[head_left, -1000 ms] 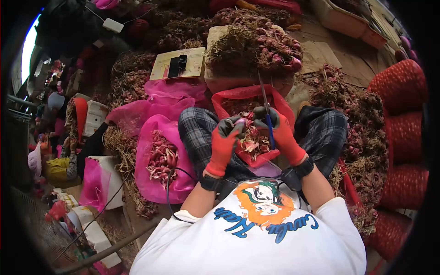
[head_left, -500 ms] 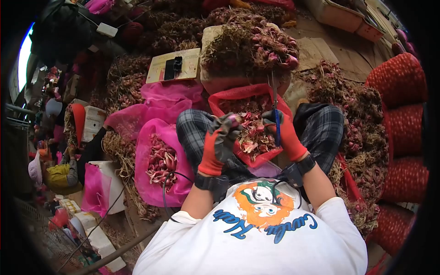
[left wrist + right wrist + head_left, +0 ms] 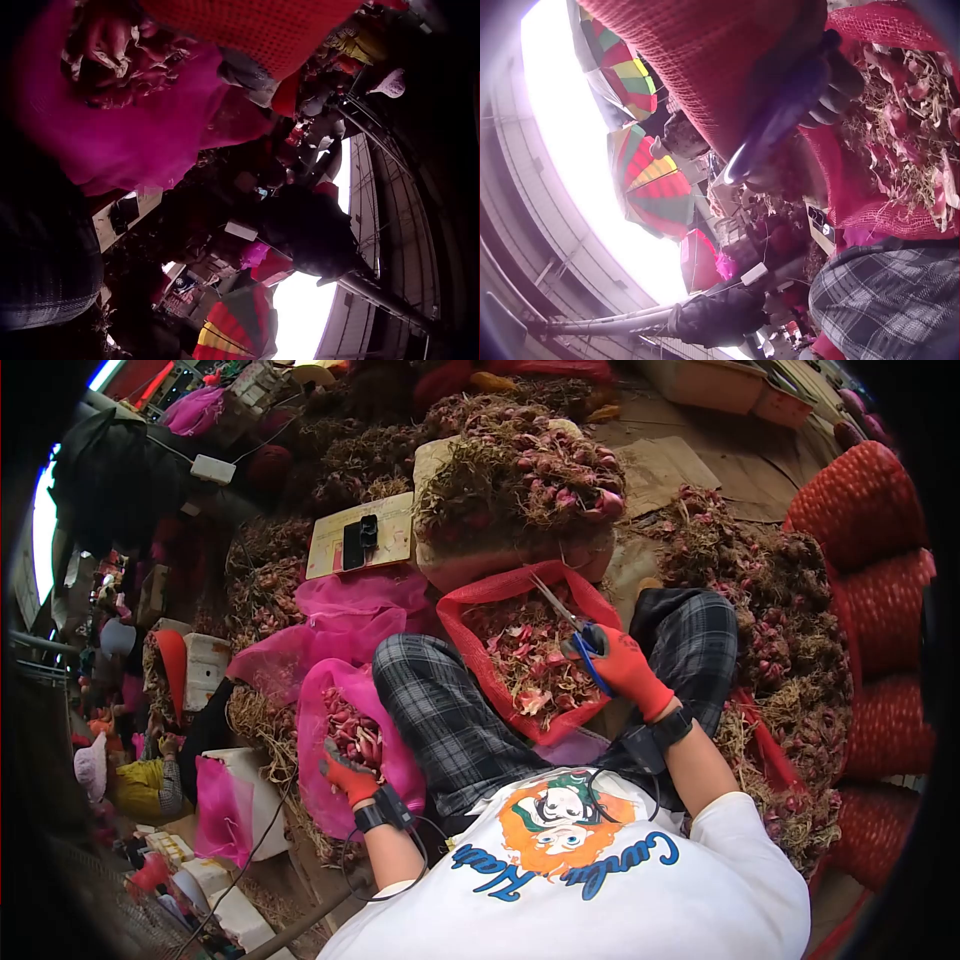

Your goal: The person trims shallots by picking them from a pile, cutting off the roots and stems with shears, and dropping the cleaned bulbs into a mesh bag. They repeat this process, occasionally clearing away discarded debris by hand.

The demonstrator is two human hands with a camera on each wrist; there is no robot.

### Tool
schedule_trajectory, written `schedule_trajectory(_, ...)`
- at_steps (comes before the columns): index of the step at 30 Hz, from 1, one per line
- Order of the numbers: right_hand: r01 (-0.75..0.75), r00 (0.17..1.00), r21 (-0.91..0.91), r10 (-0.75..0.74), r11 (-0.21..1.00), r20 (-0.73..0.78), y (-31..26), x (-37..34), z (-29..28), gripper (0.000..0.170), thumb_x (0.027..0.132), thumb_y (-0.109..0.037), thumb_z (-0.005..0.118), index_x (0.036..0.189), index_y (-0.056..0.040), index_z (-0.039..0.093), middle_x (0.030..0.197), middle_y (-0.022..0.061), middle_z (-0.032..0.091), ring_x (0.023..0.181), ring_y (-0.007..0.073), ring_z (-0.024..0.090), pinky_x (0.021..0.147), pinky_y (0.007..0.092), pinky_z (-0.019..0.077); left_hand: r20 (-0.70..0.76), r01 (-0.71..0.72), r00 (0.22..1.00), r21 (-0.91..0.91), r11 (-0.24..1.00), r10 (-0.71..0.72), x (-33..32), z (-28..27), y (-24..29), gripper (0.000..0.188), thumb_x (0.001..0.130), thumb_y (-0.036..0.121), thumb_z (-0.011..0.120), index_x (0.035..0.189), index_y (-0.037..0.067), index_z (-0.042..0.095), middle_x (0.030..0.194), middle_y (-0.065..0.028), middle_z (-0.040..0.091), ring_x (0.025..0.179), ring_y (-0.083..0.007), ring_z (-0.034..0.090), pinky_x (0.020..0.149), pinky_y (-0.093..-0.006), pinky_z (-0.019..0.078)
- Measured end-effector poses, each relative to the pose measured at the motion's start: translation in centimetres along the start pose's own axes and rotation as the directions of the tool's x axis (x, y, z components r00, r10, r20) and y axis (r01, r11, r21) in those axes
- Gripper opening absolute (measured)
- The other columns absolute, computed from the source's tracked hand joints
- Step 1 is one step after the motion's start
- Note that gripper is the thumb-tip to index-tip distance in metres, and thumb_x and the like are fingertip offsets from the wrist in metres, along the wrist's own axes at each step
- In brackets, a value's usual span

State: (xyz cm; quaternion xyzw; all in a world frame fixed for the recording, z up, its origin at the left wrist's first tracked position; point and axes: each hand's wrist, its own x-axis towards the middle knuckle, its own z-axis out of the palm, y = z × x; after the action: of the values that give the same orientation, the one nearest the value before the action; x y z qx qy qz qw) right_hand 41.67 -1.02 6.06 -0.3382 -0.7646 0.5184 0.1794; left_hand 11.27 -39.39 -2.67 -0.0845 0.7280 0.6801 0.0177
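Note:
In the head view my gloved right hand (image 3: 626, 662) grips blue-handled scissors (image 3: 556, 603), whose blades point away over a red mesh bag (image 3: 462, 622). Dry skins and trimmings (image 3: 530, 682) fill that bag between my knees. The right wrist view shows the blue handle (image 3: 787, 112) against the glove. Off to the left, my gloved left hand (image 3: 347, 774) is at the near side of a pink mesh bag (image 3: 315, 705) of trimmed shallots (image 3: 352, 726). The left wrist view has its grey fingers (image 3: 251, 75) loosely bent beside the pink mesh, with no shallot visible in them.
A foam box (image 3: 515, 550) ahead bears a heap of untrimmed shallots (image 3: 530, 470). Left of it, a phone (image 3: 354, 546) lies on a pale board (image 3: 325, 550). More shallots (image 3: 770, 610) and full red sacks (image 3: 860, 510) line the right. A cable (image 3: 428, 850) hangs by my left wrist.
My left hand has moved from above the trimmings, where it held a shallot, left to the pink bag; that shallot no longer shows in it. The scissors have swung to point forward and left.

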Motion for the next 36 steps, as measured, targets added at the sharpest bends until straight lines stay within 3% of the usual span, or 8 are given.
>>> schedule_trajectory(4,0.060,0.998,0.015,-0.060,0.998,0.002,-3.0,1.4,-2.5,0.028,0.076,-0.031,0.070,0.086,-0.0051,0.063,0.074,0.0114,0.063,0.066,0.0228,0.060,0.063,0.0345,0.0445,-0.069,-0.103,0.993,-0.195,0.975,0.091,-0.1,7.2,3.1,0.053,0.088,0.012,0.057,0.136,0.010,0.032,0.126,-0.0083,0.047,0.111,-0.0204,0.049,0.086,-0.0316,0.0441)
schedule_trajectory(9,0.064,0.960,-0.159,-0.104,0.985,-0.259,0.2,7.2,-7.2,0.030,0.080,-0.029,0.066,0.098,-0.0047,0.065,0.078,0.0052,0.066,0.060,0.0109,0.057,0.057,0.0273,0.0450,0.573,-0.092,0.781,-0.287,0.953,0.248,-7.9,25.3,11.7,0.036,0.089,0.009,0.057,0.124,0.009,0.048,0.105,-0.0009,0.057,0.085,-0.0075,0.055,0.067,-0.0193,0.0448)
schedule_trajectory(11,0.041,0.965,0.532,0.105,0.846,-0.241,1.3,8.9,-9.4,0.028,0.084,-0.028,0.061,0.098,-0.0042,0.063,0.082,0.0006,0.065,0.058,0.0083,0.055,0.055,0.0217,0.0431,0.817,-0.017,0.539,-0.233,0.972,0.205,-10.8,30.8,11.0,0.026,0.089,0.009,0.058,0.114,0.005,0.055,0.095,0.0004,0.059,0.081,-0.0064,0.056,0.067,-0.0186,0.0450)
schedule_trajectory(14,0.039,0.982,0.869,0.141,0.493,-0.124,5.1,10.4,-12.1,0.028,0.090,-0.033,0.056,0.096,-0.0053,0.056,0.071,-0.0037,0.051,0.053,0.0059,0.046,0.048,0.0202,0.0361,0.963,0.058,0.265,-0.066,0.996,0.048,-15.4,37.6,8.6,0.021,0.088,0.007,0.058,0.109,0.004,0.058,0.090,0.0026,0.058,0.078,-0.0029,0.051,0.069,-0.0188,0.0444)
schedule_trajectory(20,0.080,0.946,0.910,0.258,0.406,-0.198,4.9,10.1,-13.1,0.041,0.091,-0.037,0.054,0.107,0.0013,0.052,0.070,-0.0042,0.048,0.053,0.0058,0.046,0.048,0.0218,0.0365,0.809,-0.859,0.218,-0.106,0.501,0.546,-16.3,49.3,6.1,0.039,0.071,0.021,0.069,0.105,0.006,0.058,0.110,-0.0178,0.056,0.102,-0.0343,0.053,0.088,-0.0382,0.0431)
schedule_trajectory(24,0.086,0.947,0.892,0.241,0.444,-0.212,4.1,9.9,-13.4,0.044,0.090,-0.035,0.056,0.112,0.0036,0.051,0.074,-0.0017,0.051,0.059,0.0066,0.051,0.052,0.0224,0.0400,0.744,-0.903,0.413,0.261,0.340,0.525,-12.1,54.6,8.6,0.059,0.068,0.035,0.071,0.118,0.010,0.052,0.119,-0.0222,0.050,0.110,-0.0377,0.048,0.093,-0.0436,0.0399)
schedule_trajectory(33,0.080,0.960,0.894,0.207,0.441,-0.188,2.8,9.3,-13.4,0.033,0.091,-0.029,0.055,0.104,0.0018,0.056,0.074,-0.0022,0.051,0.060,0.0043,0.048,0.052,0.0184,0.0363,0.989,-0.865,0.073,-0.002,0.502,0.130,-4.4,57.1,9.3,0.046,0.066,0.024,0.076,0.106,0.010,0.058,0.100,-0.0172,0.062,0.096,-0.0348,0.057,0.083,-0.0410,0.0455)
schedule_trajectory(36,0.069,0.964,0.924,0.214,0.375,-0.158,2.8,9.5,-13.3,0.030,0.091,-0.028,0.056,0.103,-0.0002,0.057,0.073,-0.0022,0.051,0.059,0.0043,0.049,0.051,0.0185,0.0367,0.973,-0.942,-0.012,-0.088,0.323,0.230,-6.5,55.3,10.5,0.054,0.066,0.025,0.076,0.113,0.007,0.055,0.109,-0.0194,0.059,0.100,-0.0348,0.056,0.086,-0.0401,0.0451)
